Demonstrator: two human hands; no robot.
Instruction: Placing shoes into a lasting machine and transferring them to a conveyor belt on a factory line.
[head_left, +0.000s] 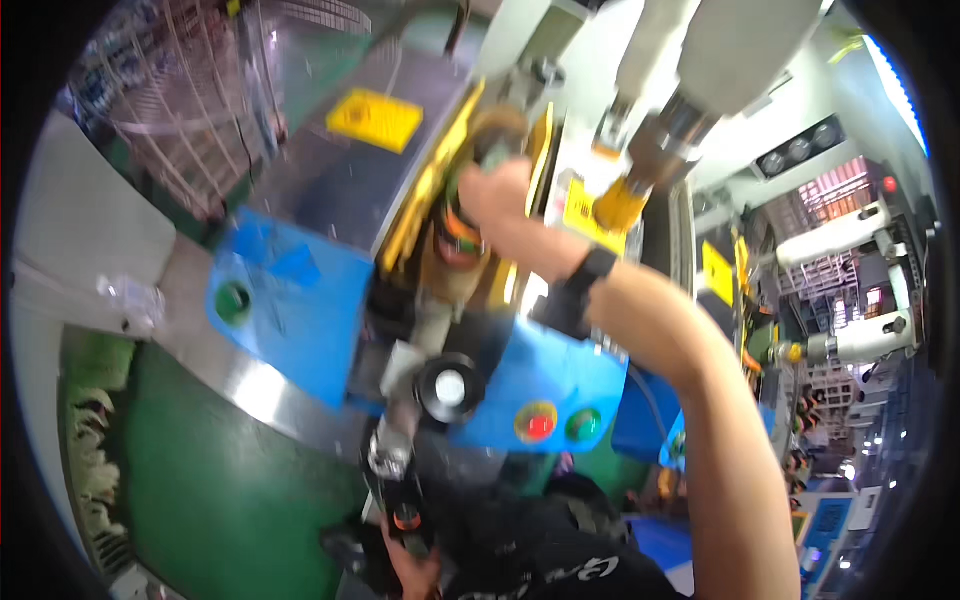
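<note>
Biggest thing from where I stand: the machine [335, 195], dark metal top, yellow-edged walls around a central channel. Green floor [220, 480] below it. Thick white arm [745, 50] overhead, yellow tip pointing down.

Wire basket [175, 110], upper left, beyond the machine.

Person's right forearm [655, 320] rises from the lower right edge, bends sharply, then runs up and left into the channel. 2 blue panels face the worker: left panel [290, 330], right panel [545, 375].

Dark shirt [520, 560], pale lettering, partly cut off.

Shoe [459, 245]: tan, with green and orange bands, lying lengthwise in the channel between the yellow walls. Motion blur softens its detail.

Hands well apart. Right hand [495, 195] curled into a fist, closed on the shoe's upper part; black watch [578, 292] at the wrist. Left hand [415, 570] low at the bottom edge, beside a dark item [405, 518] with an orange patch; cannot tell whether it grips.

Labels: yellow label [375, 120] on the machine top, dark print, too blurred to make out. Another, the right label [580, 203], near the white arm's tip.

Smallest: red button [538, 426] on yellow, green button [584, 426] beside it.
</note>
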